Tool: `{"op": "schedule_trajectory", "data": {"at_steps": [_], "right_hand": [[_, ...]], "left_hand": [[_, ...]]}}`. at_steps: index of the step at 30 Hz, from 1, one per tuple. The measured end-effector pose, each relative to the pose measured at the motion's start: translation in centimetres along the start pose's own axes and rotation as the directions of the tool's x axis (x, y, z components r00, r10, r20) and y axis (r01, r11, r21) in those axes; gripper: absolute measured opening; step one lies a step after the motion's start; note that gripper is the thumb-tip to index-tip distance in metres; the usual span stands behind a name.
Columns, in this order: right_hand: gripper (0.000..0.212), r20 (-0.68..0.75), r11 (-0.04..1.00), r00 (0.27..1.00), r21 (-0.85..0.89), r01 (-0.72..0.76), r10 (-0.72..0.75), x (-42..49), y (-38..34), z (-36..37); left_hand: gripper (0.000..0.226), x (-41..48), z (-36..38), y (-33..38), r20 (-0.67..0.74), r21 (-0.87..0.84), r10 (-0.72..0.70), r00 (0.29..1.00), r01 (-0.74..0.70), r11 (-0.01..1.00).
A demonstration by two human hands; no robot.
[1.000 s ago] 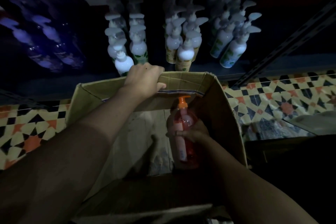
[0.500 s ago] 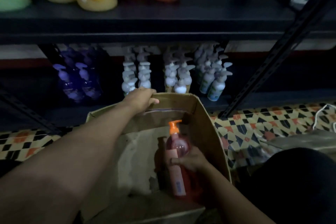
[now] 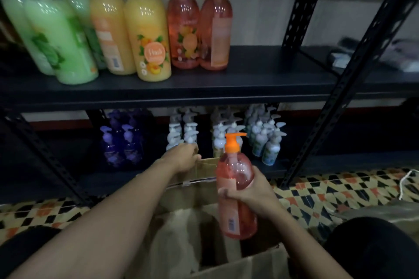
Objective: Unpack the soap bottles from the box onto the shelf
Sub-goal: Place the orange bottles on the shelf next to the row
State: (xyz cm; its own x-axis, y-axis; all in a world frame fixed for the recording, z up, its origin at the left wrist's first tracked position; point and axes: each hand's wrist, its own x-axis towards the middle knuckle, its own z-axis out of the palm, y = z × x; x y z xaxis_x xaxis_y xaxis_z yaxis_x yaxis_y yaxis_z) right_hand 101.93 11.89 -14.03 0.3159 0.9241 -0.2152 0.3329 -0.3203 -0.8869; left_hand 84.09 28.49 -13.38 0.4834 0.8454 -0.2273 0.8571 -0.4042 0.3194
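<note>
On the upper shelf board (image 3: 249, 79) of a dark metal rack, a row of tall pump bottles stands upright. Farthest left are green bottles (image 3: 59, 38) with white pumps, then two peach-yellow bottles (image 3: 147, 38), then two clear orange-pink bottles (image 3: 183, 29) with orange caps, touching side by side. The board is bare to the right of them as far as a black upright post (image 3: 301, 4).

On the dim lower shelf stand small purple pump bottles (image 3: 122, 145) at the left and clusters of small white pump bottles (image 3: 183, 131) farther right.

In the foreground, the person's left arm reaches forward. The left hand (image 3: 183, 158) has its fingers curled over the far rim of an open cardboard box (image 3: 190, 197), gripping it. The box sits on the floor in front of the rack, with pale crumpled paper visible inside.

Just right of the left hand, a soap bottle (image 3: 235, 179) matching the orange-pink pair is held upright over the right side of the box opening. Its orange pump nozzle points right. Whether its base is clear of the box cannot be told. The right hand (image 3: 251, 190) is wrapped round the bottle's middle, the thumb across the label.

At the right, patterned floor tiles (image 3: 340, 188) in black, cream and orange show beside the box. A second slanted black post (image 3: 362, 63) crosses the view, with blurred items behind it on the shelf.
</note>
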Motion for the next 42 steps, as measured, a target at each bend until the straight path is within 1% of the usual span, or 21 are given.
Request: {"op": "schedule_trajectory", "data": {"at_steps": [2,4,5,6,8,10,12,14,20,24,27,29,31,34,40,42], "right_hand": [[0.090,-0.032,0.998,0.998,0.013,0.056,-0.055,0.4,-2.1,-1.3],[0.087,-0.053,0.989,0.989,0.031,0.143,-0.141,0.8,-4.8,-2.5],[0.087,-0.069,0.983,0.982,0.042,0.178,-0.175,0.8,-5.5,-2.9],[0.086,-0.095,0.973,0.971,0.049,0.226,-0.221,1.3,-7.2,-3.5],[0.083,-0.121,0.956,0.954,0.067,0.285,-0.276,1.7,-9.3,-4.3],[0.086,-0.186,0.930,0.924,0.089,0.355,-0.335,2.5,-11.9,-5.4],[0.093,-0.238,0.908,0.892,0.079,0.411,-0.383,3.4,-14.1,-6.4],[0.095,-0.264,0.887,0.866,0.072,0.457,-0.425,4.2,-16.3,-7.4],[0.078,-0.315,0.825,0.799,0.079,0.559,-0.512,6.4,-21.6,-9.5],[0.080,-0.388,0.809,0.762,0.068,0.584,-0.518,9.0,-23.4,-10.0],[0.084,-0.429,0.805,0.742,0.056,0.591,-0.515,11.4,-24.3,-10.2],[0.085,-0.440,0.812,0.741,0.046,0.582,-0.507,12.9,-24.7,-10.3],[0.083,-0.449,0.818,0.741,0.038,0.574,-0.499,14.3,-25.1,-10.3],[0.079,-0.476,0.837,0.742,0.024,0.547,-0.472,16.2,-25.4,-10.5],[0.098,-0.536,0.861,0.727,0.003,0.509,-0.428,19.9,-25.3,-10.7],[0.096,-0.543,0.866,0.727,0.001,0.501,-0.420,20.6,-25.3,-10.9]], "left_hand": [[0.036,-0.5,-2.6,1.4,-0.131,-0.019,0.021,0.991,-0.024,1.000],[0.041,-0.9,-5.6,3.0,-0.319,0.037,0.104,0.942,-0.097,0.995],[0.043,-1.2,-6.6,3.7,-0.413,0.069,0.150,0.898,-0.134,0.989],[0.046,-1.2,-8.5,4.3,-0.513,0.109,0.202,0.834,-0.171,0.979],[0.052,-1.4,-10.5,5.3,-0.634,0.158,0.262,0.728,-0.210,0.965],[0.059,-1.3,-12.6,6.0,-0.709,0.201,0.301,0.638,-0.227,0.953],[0.063,-0.9,-14.1,6.5,-0.739,0.239,0.328,0.589,-0.226,0.944],[0.064,-0.3,-15.0,6.6,-0.744,0.238,0.314,0.589,-0.206,0.949],[0.074,1.9,-16.3,7.1,-0.714,0.204,0.229,0.661,-0.116,0.972],[0.075,4.1,-16.1,7.4,-0.676,0.143,0.142,0.724,-0.060,0.988],[0.081,5.5,-15.5,7.4,-0.623,0.165,0.067,0.779,0.047,0.985],[0.084,6.3,-15.1,7.2,-0.583,0.193,0.017,0.812,0.117,0.974],[0.087,6.9,-14.7,7.0,-0.574,0.215,-0.008,0.819,0.160,0.964],[0.094,7.4,-14.5,6.9,-0.571,0.237,-0.013,0.821,0.180,0.955],[0.103,7.9,-14.5,6.7,-0.567,0.235,-0.018,0.823,0.183,0.955],[0.103,8.0,-14.5,6.7,-0.564,0.240,-0.013,0.826,0.179,0.954]]}}
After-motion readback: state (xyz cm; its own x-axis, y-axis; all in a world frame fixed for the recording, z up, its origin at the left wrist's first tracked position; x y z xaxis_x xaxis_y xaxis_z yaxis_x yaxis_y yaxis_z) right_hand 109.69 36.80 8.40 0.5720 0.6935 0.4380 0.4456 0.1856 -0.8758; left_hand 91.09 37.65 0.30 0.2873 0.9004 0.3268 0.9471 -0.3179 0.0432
